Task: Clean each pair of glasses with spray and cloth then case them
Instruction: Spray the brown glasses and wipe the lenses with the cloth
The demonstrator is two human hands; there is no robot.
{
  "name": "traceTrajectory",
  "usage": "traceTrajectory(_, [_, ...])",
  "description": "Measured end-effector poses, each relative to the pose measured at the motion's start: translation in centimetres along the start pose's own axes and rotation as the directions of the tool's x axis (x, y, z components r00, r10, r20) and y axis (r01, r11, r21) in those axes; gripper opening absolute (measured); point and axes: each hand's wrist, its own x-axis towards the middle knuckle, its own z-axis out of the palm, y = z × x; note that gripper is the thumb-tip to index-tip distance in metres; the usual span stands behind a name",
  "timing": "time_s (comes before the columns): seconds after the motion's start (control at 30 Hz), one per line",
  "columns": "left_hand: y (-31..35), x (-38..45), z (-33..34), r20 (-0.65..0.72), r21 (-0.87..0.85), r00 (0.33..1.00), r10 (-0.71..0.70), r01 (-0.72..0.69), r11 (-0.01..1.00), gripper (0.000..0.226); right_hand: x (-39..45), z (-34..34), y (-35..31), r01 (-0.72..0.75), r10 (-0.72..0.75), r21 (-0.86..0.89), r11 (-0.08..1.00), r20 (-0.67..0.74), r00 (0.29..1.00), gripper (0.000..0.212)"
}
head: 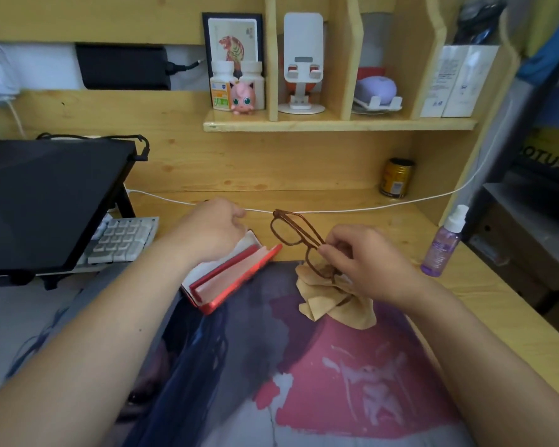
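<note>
Both forearms reach forward; left hand (212,232) curled knuckles-up, right hand (365,266) in a fingertip grip.

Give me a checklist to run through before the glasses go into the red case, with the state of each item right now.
1. Red case open, cavity facing up: ok.
2. Left hand steadying the case's far end: ok.
3. Right hand holding the glasses: ok, pinched by the frame.
4. Temples folded: cannot tell.
5. Lenses clean: cannot tell.
6. Cloth clear of the case: ok, it lies beside it under the right hand.
</note>
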Motion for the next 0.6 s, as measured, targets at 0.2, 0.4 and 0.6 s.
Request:
traceTrajectory(0.2, [-0.4,-6.6,1.7,-0.274,-0.344,0.913,0.303,-0.387,0.856,0.024,-0.7,-0.9,-1.3,0.216,-0.212,-0.036,0.976,0.104,0.972,0.022])
traceTrajectory(0.4, [-2.4,-6.7,2.6,-0.244,-0.163,0.889,0.387,-0.430,0.888,0.018,-0.7,0.2,-1.5,0.304,-0.286,-0.125,0.944,0.145,0.947,0.020])
traceTrajectory(0.6, [-2.5,-6.7,2.6,-0.297,-0.096,0.873,0.387,-0.430,0.898,0.018,-0.4,-0.3,-0.8,0.184,-0.184,-0.004,0.983,-0.042,0.982,0.016])
